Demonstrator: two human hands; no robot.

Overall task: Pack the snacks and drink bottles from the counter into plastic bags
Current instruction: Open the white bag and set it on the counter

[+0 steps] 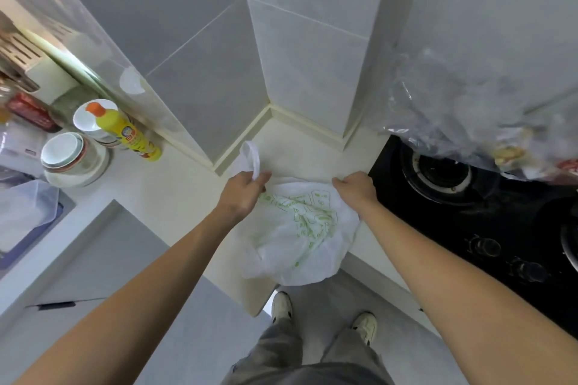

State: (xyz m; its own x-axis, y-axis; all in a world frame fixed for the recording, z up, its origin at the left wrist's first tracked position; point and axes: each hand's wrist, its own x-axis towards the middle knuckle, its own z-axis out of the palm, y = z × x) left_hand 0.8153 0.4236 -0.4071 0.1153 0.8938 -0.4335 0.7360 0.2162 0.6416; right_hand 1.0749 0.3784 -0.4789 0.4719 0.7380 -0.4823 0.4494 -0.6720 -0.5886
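With the left hand [247, 194] pinching a handle and the right hand's [356, 189] fingers gripping the rim, the white bag [300, 234] overhanging the surface [175, 191] could slip off.

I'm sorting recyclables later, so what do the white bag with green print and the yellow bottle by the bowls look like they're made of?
White bag: thin, soft plastic film, semi-translucent and wrinkled, gathered in the left hand and right hand. Yellow bottle: probably rigid glossy plastic, with an orange cap.

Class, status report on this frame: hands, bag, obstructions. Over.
Left hand grips bag handle; right hand grips white bag rim. Bag on counter corner. Nothing obstructing.
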